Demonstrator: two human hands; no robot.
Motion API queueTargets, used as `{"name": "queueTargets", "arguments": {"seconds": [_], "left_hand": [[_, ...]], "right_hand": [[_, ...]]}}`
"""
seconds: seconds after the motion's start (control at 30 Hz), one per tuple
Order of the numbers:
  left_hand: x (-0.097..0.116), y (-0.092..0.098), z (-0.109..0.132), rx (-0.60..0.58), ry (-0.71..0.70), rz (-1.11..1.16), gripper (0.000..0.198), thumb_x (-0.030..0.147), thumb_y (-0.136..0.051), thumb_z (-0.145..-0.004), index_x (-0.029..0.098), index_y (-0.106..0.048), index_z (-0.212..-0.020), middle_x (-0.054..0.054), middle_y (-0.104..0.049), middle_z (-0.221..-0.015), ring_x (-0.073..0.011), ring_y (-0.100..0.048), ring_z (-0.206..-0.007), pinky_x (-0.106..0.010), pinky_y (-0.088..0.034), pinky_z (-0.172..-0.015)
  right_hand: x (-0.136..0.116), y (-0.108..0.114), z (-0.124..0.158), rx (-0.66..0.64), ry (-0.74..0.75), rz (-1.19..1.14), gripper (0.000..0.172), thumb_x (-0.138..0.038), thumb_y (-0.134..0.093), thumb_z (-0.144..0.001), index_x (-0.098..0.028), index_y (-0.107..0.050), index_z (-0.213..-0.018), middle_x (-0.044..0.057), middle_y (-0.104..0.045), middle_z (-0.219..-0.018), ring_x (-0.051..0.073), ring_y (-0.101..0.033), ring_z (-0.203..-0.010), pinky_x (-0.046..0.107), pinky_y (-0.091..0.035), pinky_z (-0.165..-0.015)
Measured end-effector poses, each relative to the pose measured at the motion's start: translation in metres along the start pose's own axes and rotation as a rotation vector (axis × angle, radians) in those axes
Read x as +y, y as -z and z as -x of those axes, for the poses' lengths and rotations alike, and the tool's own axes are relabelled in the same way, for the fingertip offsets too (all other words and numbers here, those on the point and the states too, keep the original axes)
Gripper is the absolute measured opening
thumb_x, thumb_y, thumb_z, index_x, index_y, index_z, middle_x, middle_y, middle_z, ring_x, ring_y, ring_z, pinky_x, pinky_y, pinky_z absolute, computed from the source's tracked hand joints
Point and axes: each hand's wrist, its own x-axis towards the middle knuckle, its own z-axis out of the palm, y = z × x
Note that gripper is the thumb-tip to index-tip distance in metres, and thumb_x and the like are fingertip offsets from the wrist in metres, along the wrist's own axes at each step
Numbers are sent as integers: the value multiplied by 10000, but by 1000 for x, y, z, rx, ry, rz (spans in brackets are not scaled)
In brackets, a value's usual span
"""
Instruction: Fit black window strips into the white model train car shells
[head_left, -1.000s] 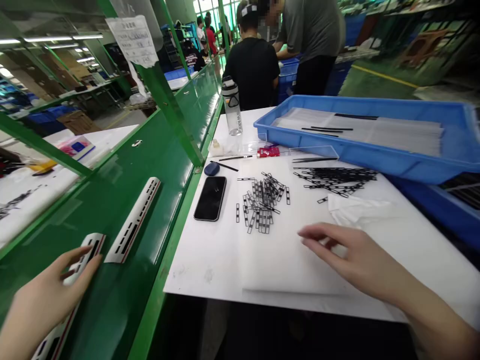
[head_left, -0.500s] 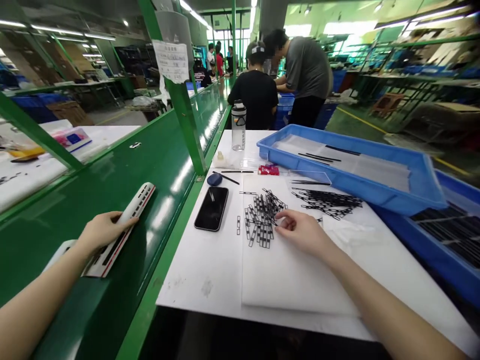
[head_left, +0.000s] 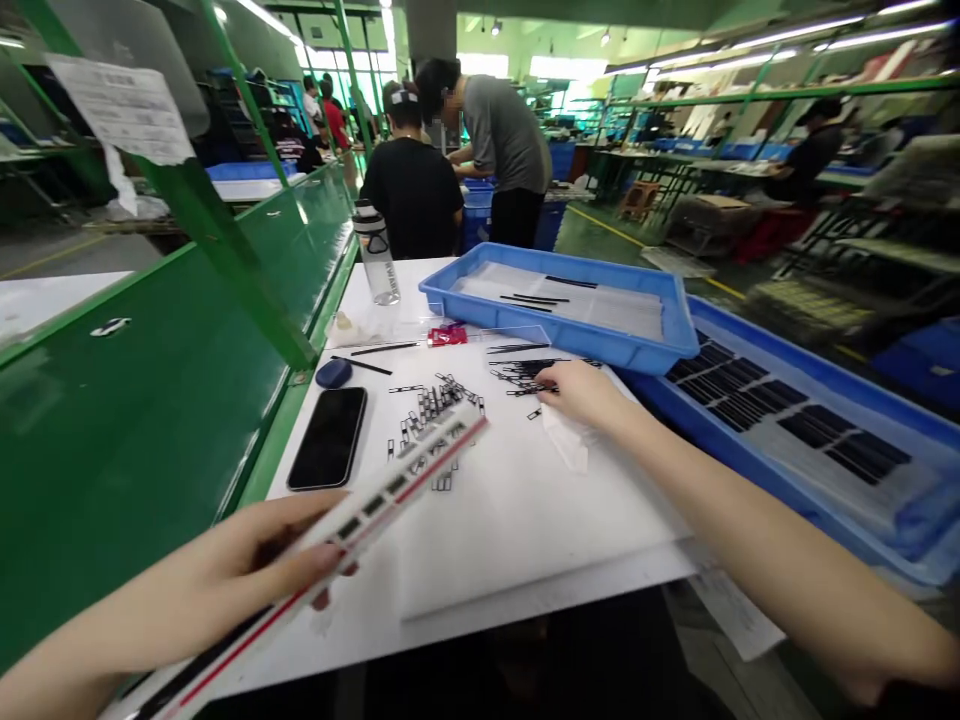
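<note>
My left hand grips a long white slotted strip with a red edge, lifted off the green conveyor and angled over the white table. My right hand reaches across the table, fingers pinched at a pile of thin black strips beside the blue tray; what they hold is too small to name. A second pile of small black frame pieces lies under the tip of the white strip. A crumpled white cloth sits just below my right hand.
A black phone and a small dark blue case lie at the table's left edge by the green conveyor. A water bottle stands at the back. A lower blue tray holds black parts. Two people stand beyond the table.
My left hand has lifted the white strip off the conveyor and swung it over the table. My right hand has moved from the small frame pieces to the far pile of thin strips.
</note>
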Motion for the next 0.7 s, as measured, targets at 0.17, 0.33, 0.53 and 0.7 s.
{"name": "queueTargets", "arguments": {"seconds": [0.17, 0.33, 0.53, 0.7], "left_hand": [[80, -58, -45, -544, -319, 43, 557, 461, -664, -933, 242, -685, -1444, -37, -750, -1377, -306, -728, -1173, -297, -573, -989], [97, -93, -85, -819, -382, 199, 511, 307, -668, -934, 235, -682, -1440, -31, -768, -1317, -261, -720, -1156, -262, -556, -967], [83, -110, -104, -867, -322, 277, 574, 372, -730, -902, 202, -662, -1446, -64, -766, -1152, -215, -681, -950, -249, -536, -781], [74, -117, -106, -926, -251, 344, 705, 466, -807, -887, 215, -588, -1509, 2, -656, -841, -147, -559, -711, -236, -434, -624]], "right_hand": [[14, 1, -15, -51, 34, -7, 289, -380, -664, -1046, -188, -693, -1260, 102, -695, -1302, 233, -702, -1103, 442, -614, -959], [18, 12, -22, 5, 98, -159, 226, -369, -688, -1030, -168, -736, -1124, 76, -739, -1193, 220, -718, -1042, 425, -611, -949], [14, 47, -14, 245, 136, -415, 203, -306, -620, -1046, -175, -750, -1130, 75, -795, -1114, 211, -733, -1061, 358, -567, -976], [12, 72, 45, 150, 165, -542, 229, -387, -638, -1047, -202, -765, -1092, -48, -600, -575, 99, -553, -503, 232, -427, -501]]}}
